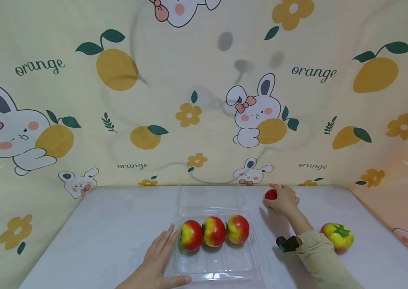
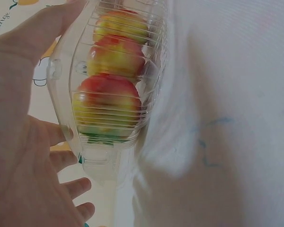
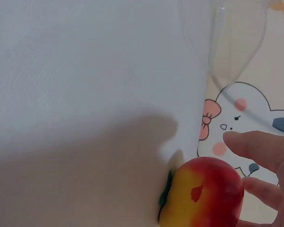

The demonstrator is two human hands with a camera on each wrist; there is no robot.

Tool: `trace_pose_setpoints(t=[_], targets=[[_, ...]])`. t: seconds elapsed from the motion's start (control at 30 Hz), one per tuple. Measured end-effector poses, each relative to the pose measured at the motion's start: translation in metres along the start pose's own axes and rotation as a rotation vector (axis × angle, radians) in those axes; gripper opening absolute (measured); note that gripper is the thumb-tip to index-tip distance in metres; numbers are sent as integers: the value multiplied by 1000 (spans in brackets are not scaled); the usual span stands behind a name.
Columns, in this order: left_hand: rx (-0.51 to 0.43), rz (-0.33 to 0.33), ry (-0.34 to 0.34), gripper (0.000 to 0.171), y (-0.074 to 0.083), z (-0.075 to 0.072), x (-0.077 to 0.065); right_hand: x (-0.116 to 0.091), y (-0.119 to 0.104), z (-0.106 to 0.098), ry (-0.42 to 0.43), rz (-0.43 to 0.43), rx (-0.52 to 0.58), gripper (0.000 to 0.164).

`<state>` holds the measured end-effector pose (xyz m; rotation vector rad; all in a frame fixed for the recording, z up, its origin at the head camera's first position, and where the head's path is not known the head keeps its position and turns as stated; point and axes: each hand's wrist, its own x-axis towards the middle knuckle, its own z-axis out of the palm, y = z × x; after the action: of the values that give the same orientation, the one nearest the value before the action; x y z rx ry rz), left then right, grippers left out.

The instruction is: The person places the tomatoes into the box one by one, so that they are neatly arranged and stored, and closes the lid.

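My left hand [image 1: 156, 257] lies spread along the left side of a clear plastic box [image 1: 211, 263], fingers straight at its rim and thumb by its front edge. Three red-and-yellow fruits [image 1: 214, 231] sit in a row inside; in the left wrist view they show through the ridged wall [image 2: 116, 85]. Toward the back right, my right hand [image 1: 285, 199] reaches around another red-and-yellow fruit [image 3: 206, 194] with a green calyx. In the right wrist view its fingers are right at the fruit's side, while the thumb stands apart from it.
A yellow fruit [image 1: 337, 237] with a green star-shaped calyx sits on the white table [image 1: 117, 241], right of my right sleeve [image 1: 325, 257]. Behind the box its clear lid [image 1: 211, 198] lies folded open. A printed cloth backdrop [image 1: 204, 100] rises at the table's back edge.
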<state>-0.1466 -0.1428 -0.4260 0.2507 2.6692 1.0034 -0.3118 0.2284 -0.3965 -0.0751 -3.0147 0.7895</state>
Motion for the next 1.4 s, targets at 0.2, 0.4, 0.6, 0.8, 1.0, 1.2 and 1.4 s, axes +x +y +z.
trace_pose_setpoints(t=[0.2, 0.4, 0.6, 0.8, 1.0, 1.2, 1.4], targets=[[3, 14, 3, 111, 0, 0, -1, 0, 2, 2, 8, -7, 4, 66], [1, 19, 7, 111, 1, 0, -2, 1, 4, 3, 24, -29, 3, 62], [8, 22, 18, 111, 2, 0, -3, 2, 6, 5, 32, -39, -14, 57], [18, 23, 24, 112, 2, 1, -3, 1, 7, 4, 18, -31, 9, 56], [13, 34, 23, 111, 1, 1, -3, 3, 9, 4, 17, -17, 6, 53], [16, 29, 21, 111, 1, 2, -2, 3, 9, 6, 29, -29, -12, 51], [17, 36, 14, 110, 0, 1, -2, 0, 7, 7, 49, -57, -61, 50]])
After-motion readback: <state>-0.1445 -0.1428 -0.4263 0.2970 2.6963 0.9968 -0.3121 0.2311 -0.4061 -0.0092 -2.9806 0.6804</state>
